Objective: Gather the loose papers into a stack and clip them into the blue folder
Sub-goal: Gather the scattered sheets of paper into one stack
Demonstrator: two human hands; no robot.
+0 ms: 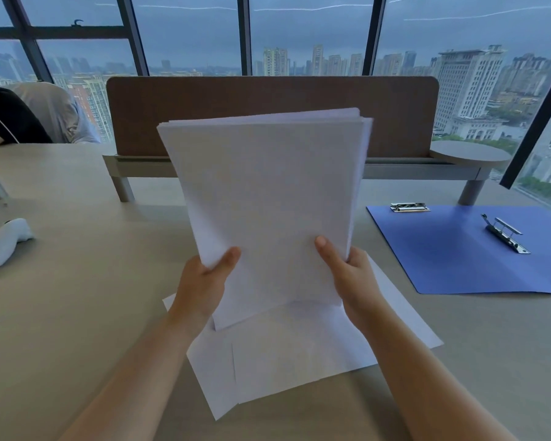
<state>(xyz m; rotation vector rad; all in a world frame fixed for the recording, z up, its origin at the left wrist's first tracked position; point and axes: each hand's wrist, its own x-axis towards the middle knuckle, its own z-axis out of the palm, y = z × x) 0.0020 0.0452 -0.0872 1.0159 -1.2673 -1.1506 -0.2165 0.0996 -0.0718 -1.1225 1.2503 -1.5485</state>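
I hold a thick stack of white papers [268, 192] upright above the desk, tilted slightly left. My left hand [204, 281] grips its lower left edge, and my right hand [350, 275] grips its lower right edge, thumbs on the front. A few loose white sheets [287, 361] lie flat on the desk beneath the stack, fanned out unevenly. The blue folder [458, 259] lies spread flat on the desk to the right, with a metal clip [409, 207] at its top edge and a lever clip [504, 233] standing raised near its middle.
A brown divider panel [204, 103] stands across the back of the desk [77, 297]. A white controller [5, 241] rests at the far left. A person in dark clothing [10, 119] sits at the back left. Windows run behind.
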